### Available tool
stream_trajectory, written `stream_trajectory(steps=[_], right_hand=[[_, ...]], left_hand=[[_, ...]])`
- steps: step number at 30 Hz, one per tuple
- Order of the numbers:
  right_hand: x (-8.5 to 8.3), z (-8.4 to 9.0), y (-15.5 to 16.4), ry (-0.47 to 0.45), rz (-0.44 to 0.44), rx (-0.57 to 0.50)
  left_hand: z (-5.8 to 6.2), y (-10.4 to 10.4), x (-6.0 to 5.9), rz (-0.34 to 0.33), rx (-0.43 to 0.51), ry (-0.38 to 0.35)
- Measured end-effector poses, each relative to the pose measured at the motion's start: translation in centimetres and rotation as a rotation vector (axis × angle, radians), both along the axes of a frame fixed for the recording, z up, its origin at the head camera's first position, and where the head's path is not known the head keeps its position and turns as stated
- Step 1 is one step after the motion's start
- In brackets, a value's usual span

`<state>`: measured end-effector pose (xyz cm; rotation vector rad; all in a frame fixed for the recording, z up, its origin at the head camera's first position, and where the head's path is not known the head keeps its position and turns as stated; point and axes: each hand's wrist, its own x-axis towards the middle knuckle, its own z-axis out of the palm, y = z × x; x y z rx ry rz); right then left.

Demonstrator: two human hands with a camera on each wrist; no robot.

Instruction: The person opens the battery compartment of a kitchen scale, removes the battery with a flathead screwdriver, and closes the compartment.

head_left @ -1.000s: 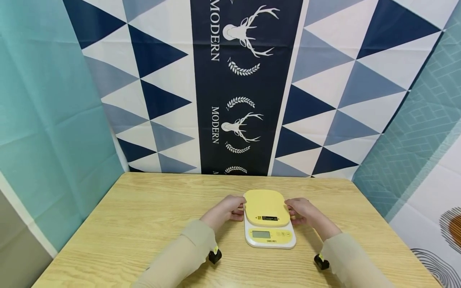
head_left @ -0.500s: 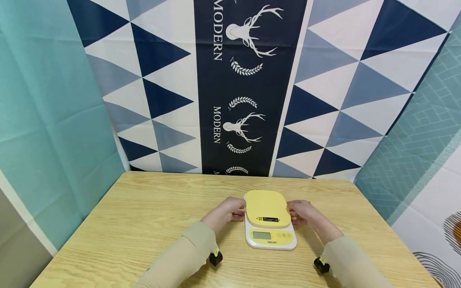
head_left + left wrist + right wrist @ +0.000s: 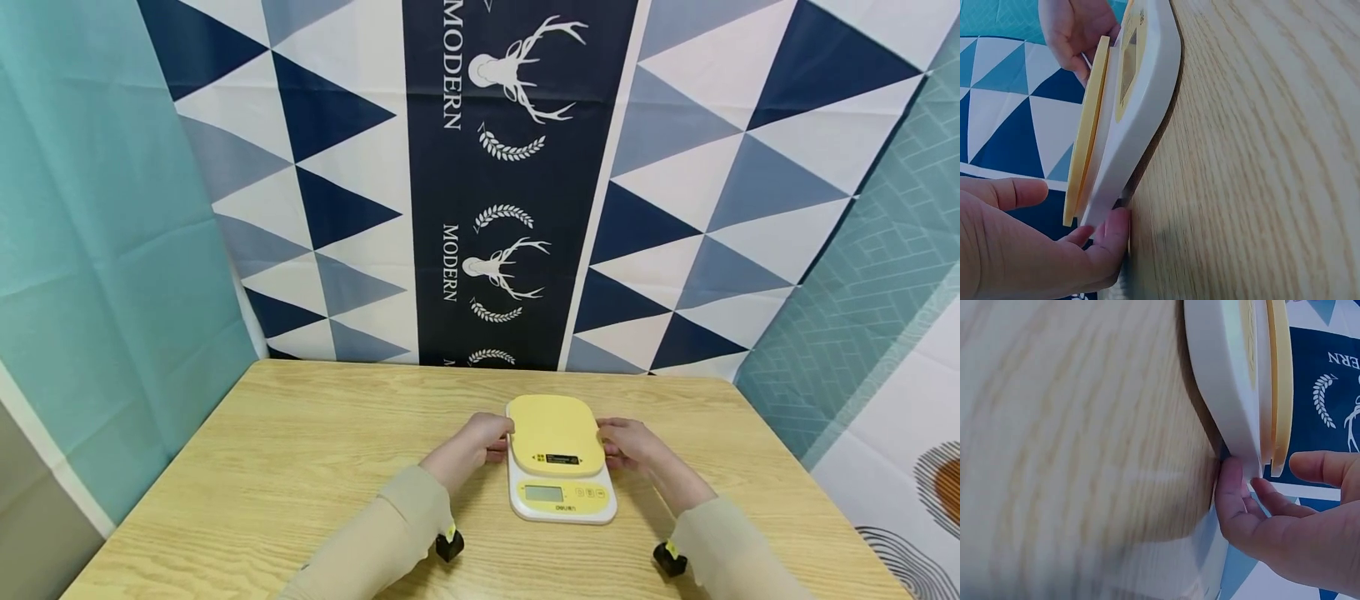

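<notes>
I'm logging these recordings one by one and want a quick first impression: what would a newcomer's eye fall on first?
Probably the yellow-and-white scale, between the left hand and right hand on the wooden table. Behind the table rises a triangle-patterned backdrop, its white deer heads printed sideways up the middle.

So the scale (image 3: 564,477) is parked on the table (image 3: 337,433), lower half of the head view, a bit right of centre. It's flanked by the left hand (image 3: 478,438) at its left edge and the right hand (image 3: 633,443) at its right. The plate (image 3: 557,427) is set toward the far edge, with display (image 3: 543,493) and buttons (image 3: 590,492) placed below it in frame, display leftmost. Up top, the table's backed by a cloth (image 3: 510,183).
</notes>
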<state>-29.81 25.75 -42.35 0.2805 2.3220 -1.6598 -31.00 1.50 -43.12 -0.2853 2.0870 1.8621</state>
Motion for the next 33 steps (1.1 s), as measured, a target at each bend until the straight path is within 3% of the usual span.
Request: stream_trajectory(steps=[11, 23, 33], right_hand=[[0.0, 0.0, 0.2, 0.014, 0.008, -0.081], [0.1, 0.6, 0.3, 0.022, 0.073, -0.149], [0.3, 1.7, 0.3, -0.006, 0.074, -0.155]], left_hand=[[-0.3, -0.4, -0.2, 0.020, 0.154, 0.003], [-0.9, -1.1, -0.5, 0.032, 0.173, -0.017], [0.0, -2.0, -0.2, 0.012, 0.184, -0.021]])
